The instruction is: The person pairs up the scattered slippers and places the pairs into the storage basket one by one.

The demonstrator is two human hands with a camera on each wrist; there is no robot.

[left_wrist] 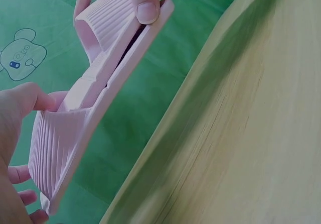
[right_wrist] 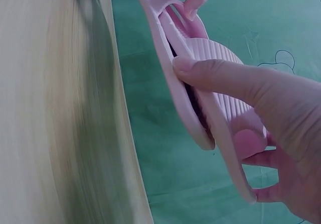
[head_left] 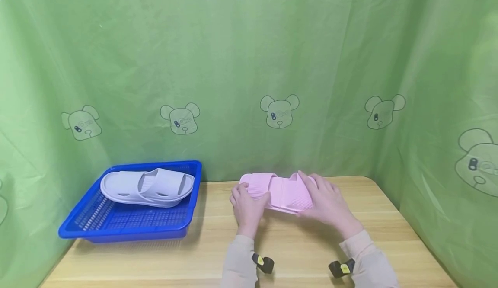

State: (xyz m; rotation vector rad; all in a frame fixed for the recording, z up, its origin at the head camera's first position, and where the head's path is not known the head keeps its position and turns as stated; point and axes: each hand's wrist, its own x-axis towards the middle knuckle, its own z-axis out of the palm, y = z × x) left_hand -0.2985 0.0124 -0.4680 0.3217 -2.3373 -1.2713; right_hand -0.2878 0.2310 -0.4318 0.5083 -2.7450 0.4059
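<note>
A pair of pink slippers (head_left: 283, 193) is held up over the back of the table, one fitted against the other with soles lying together. My left hand (head_left: 247, 208) grips the left end, its thumb at the edge of a ribbed strap (left_wrist: 60, 143). At the other end my right hand (head_left: 330, 201) wraps round the slippers. Its thumb (right_wrist: 188, 66) presses along the sole edges, where a dark narrow gap shows between the two soles. The right fingers are partly hidden behind the pink slippers.
To the left, a blue plastic basket (head_left: 128, 237) stands on the wooden table (head_left: 303, 253), with white slippers (head_left: 163, 183) lying in it. A green curtain (head_left: 233, 63) printed with bear heads encloses the back and sides.
</note>
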